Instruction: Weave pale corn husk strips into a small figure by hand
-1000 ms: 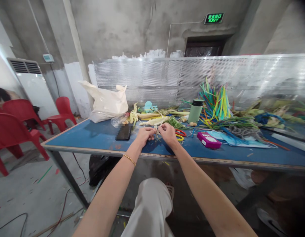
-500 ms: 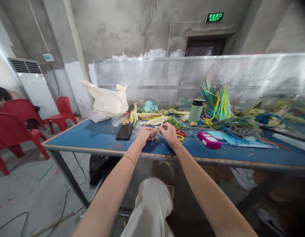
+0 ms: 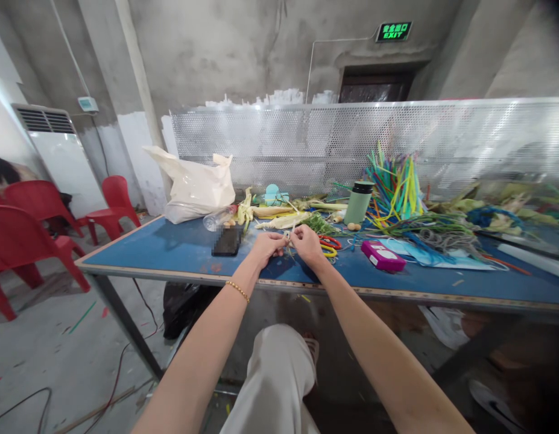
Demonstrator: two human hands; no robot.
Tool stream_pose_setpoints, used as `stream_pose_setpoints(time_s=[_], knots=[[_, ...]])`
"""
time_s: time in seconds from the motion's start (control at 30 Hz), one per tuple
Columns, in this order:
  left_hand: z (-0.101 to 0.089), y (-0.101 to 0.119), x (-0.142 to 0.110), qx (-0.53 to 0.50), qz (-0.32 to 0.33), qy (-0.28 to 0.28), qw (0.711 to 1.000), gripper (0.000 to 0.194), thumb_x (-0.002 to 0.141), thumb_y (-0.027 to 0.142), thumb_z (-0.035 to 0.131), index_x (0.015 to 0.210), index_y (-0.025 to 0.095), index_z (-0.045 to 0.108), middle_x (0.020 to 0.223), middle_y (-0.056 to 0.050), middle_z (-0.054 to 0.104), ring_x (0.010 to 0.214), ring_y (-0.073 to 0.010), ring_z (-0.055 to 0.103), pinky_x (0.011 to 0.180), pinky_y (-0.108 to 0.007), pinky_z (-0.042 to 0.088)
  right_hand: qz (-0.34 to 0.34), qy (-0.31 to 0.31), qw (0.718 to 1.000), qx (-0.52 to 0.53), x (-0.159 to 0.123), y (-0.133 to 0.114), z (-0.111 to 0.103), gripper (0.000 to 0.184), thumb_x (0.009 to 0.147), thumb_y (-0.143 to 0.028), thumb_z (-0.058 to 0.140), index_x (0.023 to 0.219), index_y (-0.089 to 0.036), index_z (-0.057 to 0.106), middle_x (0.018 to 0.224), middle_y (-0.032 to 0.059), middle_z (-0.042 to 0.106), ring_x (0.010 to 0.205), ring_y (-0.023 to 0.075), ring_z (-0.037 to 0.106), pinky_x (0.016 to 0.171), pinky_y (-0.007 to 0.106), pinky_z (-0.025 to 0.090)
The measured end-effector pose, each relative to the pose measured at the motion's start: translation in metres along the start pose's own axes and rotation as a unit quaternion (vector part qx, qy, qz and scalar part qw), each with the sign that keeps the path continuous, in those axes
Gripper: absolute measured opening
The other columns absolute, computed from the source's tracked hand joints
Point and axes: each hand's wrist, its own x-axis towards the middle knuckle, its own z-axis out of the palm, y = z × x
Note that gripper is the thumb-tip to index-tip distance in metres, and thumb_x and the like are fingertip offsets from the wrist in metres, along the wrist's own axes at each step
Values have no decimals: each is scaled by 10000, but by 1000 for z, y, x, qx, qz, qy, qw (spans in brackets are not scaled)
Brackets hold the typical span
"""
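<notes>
My left hand [image 3: 269,246] and my right hand [image 3: 307,243] meet just above the front part of the blue table [image 3: 143,250]. Both are closed, with fingertips pinching a small bunch of pale, husk-like strips [image 3: 287,239] between them. Thin ends stick out below; much of it is hidden by the fingers. Beyond the hands lie pale corn husks [image 3: 283,222] and a green leafy sprig [image 3: 322,223]. Red and yellow loop handles [image 3: 330,243], perhaps of scissors, rest beside my right hand. A dark phone [image 3: 226,242] lies left of my left hand.
A cream bag [image 3: 200,190] and a clear bottle [image 3: 217,220] stand at the left. Rightward are a green tumbler [image 3: 358,205], a purple box [image 3: 383,255], colourful strips [image 3: 399,187] and blue face masks [image 3: 435,256]. A perforated metal screen [image 3: 283,132] runs behind.
My fingers have shifted slightly on the pale strips, and my right hand has moved a little to the left. The things on the table stay where they were.
</notes>
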Motion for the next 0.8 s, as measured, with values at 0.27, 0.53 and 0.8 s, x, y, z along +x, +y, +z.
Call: stream_pose_setpoints(time_s=[0.27,0.53,0.8], knots=[[0,5,2,-61,-19,54,996,110,640,113,751,644,101,642,478,24,517,367,-37,392,394,-191,205,31,-107,990,81,-1,-1,-11,521,739,-680,583,539,-208,493,529,-5,474,550,138,422,546,291,322],[-5,8,1,-60,-7,58,996,109,622,123,748,642,105,642,493,28,524,365,-22,371,387,-187,180,21,-147,984,99,-5,-6,-18,530,655,-688,647,538,-191,507,530,-25,446,565,113,367,554,276,288],[-6,11,-1,-41,4,80,996,159,643,157,754,591,117,609,454,38,477,381,-34,382,414,-197,209,-10,-133,984,115,-6,-7,-23,397,690,-557,700,603,-175,632,568,18,627,566,148,527,590,284,429]])
